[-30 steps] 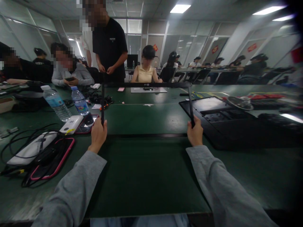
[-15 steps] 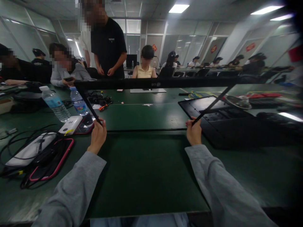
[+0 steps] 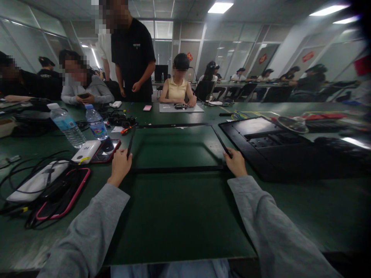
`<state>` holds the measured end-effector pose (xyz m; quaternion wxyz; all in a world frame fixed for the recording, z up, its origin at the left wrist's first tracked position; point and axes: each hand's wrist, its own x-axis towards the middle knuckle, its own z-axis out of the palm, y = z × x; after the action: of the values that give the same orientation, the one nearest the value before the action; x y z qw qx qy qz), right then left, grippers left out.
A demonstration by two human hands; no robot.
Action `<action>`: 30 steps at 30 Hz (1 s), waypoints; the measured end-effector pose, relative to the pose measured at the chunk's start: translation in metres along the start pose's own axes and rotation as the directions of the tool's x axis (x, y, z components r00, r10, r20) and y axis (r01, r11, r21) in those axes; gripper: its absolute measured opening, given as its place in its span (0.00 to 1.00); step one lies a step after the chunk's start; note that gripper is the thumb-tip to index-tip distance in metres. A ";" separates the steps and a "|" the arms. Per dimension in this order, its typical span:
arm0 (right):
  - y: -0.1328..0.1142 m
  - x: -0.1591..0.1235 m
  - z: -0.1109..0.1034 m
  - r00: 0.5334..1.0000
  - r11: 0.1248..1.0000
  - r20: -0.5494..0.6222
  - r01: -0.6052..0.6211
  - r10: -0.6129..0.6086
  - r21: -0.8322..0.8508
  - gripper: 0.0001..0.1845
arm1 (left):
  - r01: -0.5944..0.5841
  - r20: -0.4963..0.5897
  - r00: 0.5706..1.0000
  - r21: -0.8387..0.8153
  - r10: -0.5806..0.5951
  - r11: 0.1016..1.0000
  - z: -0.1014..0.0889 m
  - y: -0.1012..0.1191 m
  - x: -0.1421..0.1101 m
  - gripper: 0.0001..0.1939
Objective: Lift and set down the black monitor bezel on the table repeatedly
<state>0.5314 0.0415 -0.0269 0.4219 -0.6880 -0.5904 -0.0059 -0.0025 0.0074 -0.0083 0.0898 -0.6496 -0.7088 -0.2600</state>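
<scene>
One thin black rectangular frame [image 3: 176, 169] is held between our left hand [image 3: 120, 166] and our right hand [image 3: 236, 164], over the green surface [image 3: 185, 216] straight ahead of us. On the left our fingers curl around the side bar near its lower end; on the right they close around the opposite bar at much the same height. We see a shadow on the surface inside the frame's opening, but cannot tell whether its near bar touches down. Just beside our right hand lies a large black panel [image 3: 278, 158]. Near our left hand we have a white device [image 3: 85, 151] next to a red-edged phone [image 3: 107, 150], with a white-capped bottle [image 3: 66, 125] and a blue-capped bottle [image 3: 96, 122] behind them. An orange-handled tool [image 3: 126, 130] lies beyond. Across from us, a person in yellow [image 3: 176, 90] works at a pale board [image 3: 166, 109].
</scene>
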 end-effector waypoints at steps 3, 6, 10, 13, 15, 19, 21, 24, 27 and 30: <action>0.006 -0.001 0.003 1.000 0.995 0.003 -0.026 0.026 -0.099 0.23 | 0.014 0.093 0.995 0.081 -0.021 0.997 0.001 0.000 -0.003 0.20; 0.006 -0.004 0.002 0.994 0.974 0.048 -0.081 0.093 -0.212 0.22 | 0.021 0.140 0.990 0.104 -0.035 0.994 0.000 0.003 -0.004 0.21; 0.003 -0.007 0.000 0.989 0.957 0.092 -0.088 0.117 -0.278 0.21 | 0.013 0.164 0.986 0.110 -0.031 0.994 -0.001 0.004 -0.005 0.20; 0.001 -0.008 -0.001 0.986 0.952 0.105 -0.096 0.132 -0.291 0.21 | 0.008 0.171 0.985 0.101 -0.025 0.995 -0.001 0.004 -0.006 0.20; -0.002 -0.007 -0.002 0.983 0.950 0.115 -0.105 0.144 -0.295 0.21 | 0.014 0.158 0.987 0.090 -0.028 0.996 -0.003 0.008 -0.007 0.20; -0.013 -0.005 -0.009 0.996 0.975 0.026 -0.076 0.083 -0.207 0.23 | 0.030 0.023 0.999 0.021 -0.030 0.999 -0.013 0.020 -0.006 0.20; -0.020 -0.004 -0.013 0.997 0.993 -0.079 -0.030 0.021 -0.116 0.26 | 0.042 -0.129 0.991 -0.050 -0.048 0.998 -0.020 0.027 -0.004 0.22; -0.031 -0.004 -0.019 0.978 1.000 -0.206 -0.024 0.020 -0.019 0.28 | 0.033 -0.316 0.946 -0.147 -0.079 0.989 -0.031 0.033 0.000 0.25; -0.037 -0.005 -0.022 0.973 0.999 -0.226 -0.040 0.047 0.034 0.28 | 0.014 -0.404 0.911 -0.176 -0.086 0.984 -0.034 0.033 0.000 0.27; -0.038 -0.007 -0.021 0.978 0.995 -0.200 -0.048 0.064 0.086 0.27 | -0.018 -0.409 0.910 -0.193 -0.064 0.981 -0.031 0.031 -0.001 0.29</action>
<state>0.5089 0.0216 0.0051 0.5073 -0.6826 -0.5244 -0.0401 0.0211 -0.0080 0.0251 0.1714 -0.5772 -0.6526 -0.4600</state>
